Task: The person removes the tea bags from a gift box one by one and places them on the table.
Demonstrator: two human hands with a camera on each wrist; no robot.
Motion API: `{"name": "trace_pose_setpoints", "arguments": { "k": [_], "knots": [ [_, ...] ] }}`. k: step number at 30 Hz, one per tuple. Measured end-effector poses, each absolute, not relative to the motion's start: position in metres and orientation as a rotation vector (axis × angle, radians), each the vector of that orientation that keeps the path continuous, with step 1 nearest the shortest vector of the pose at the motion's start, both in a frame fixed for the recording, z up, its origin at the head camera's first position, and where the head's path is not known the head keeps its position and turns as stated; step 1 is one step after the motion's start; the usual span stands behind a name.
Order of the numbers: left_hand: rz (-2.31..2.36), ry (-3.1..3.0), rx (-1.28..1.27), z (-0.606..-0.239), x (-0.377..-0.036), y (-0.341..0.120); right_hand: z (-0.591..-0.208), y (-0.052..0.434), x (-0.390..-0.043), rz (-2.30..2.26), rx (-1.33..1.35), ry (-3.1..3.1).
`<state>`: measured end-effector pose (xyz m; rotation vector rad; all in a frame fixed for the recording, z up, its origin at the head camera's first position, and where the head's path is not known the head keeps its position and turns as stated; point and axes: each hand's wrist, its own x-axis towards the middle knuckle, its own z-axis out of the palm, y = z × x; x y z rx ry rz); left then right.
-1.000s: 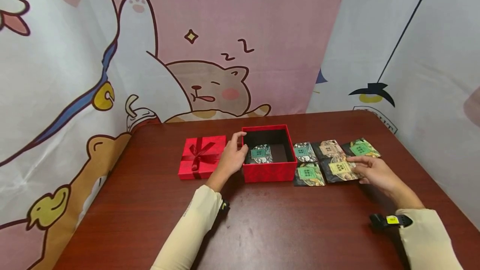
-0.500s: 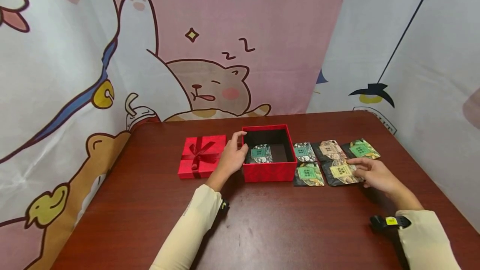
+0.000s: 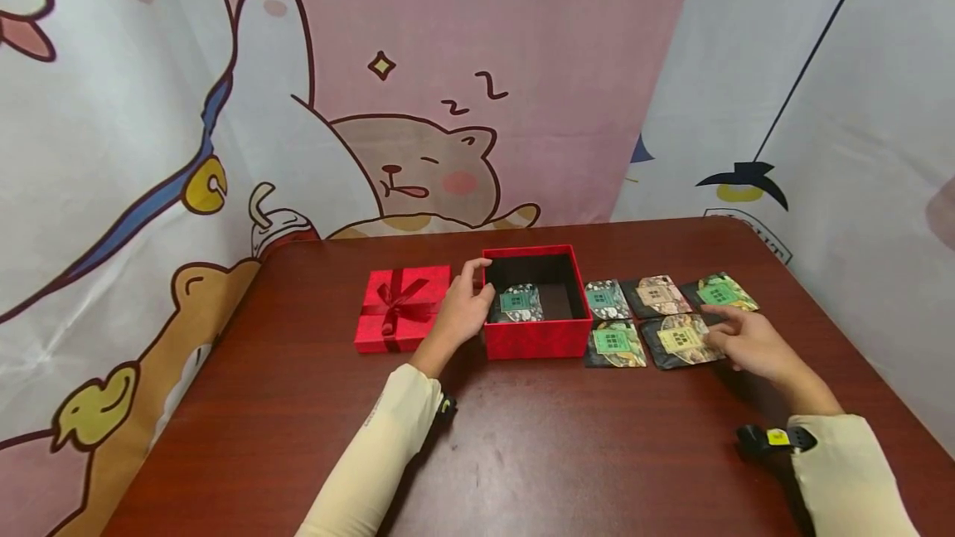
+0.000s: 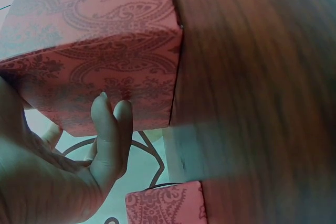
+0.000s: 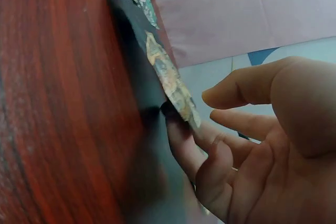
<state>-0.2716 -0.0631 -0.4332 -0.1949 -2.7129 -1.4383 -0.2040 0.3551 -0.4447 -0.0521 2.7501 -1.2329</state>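
An open red box point(image 3: 537, 340) stands mid-table with one green-labelled packet point(image 3: 520, 303) inside. My left hand point(image 3: 464, 309) holds its left wall, thumb at the rim; the left wrist view shows my fingers point(image 4: 110, 121) lying against the patterned side of the box point(image 4: 105, 40). Several flat packets lie to the right of the box. My right hand point(image 3: 739, 338) touches the right edge of the yellow-labelled packet point(image 3: 679, 341). In the right wrist view a fingertip point(image 5: 173, 116) sits at the edge of that packet point(image 5: 134, 35), the thumb apart above it.
The red lid with a bow point(image 3: 403, 309) lies left of the box. Other packets point(image 3: 606, 298), point(image 3: 656, 295), point(image 3: 719, 292), point(image 3: 613, 344) lie in two rows. Cartoon-print curtains close off the back and right sides of the brown table point(image 3: 522, 454).
My right hand has slid right, from on top of the yellow-labelled packet to its right edge. The left hand stays on the box.
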Motion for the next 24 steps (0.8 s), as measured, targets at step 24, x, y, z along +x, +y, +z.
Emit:
{"name": "trace_pose_setpoints", "arguments": {
  "k": [24],
  "knots": [
    [-1.423,-2.726,-0.186,-0.433,-0.271,-0.063,-0.426,0.333,-0.204,-1.213,-0.082,2.921]
  ]
}}
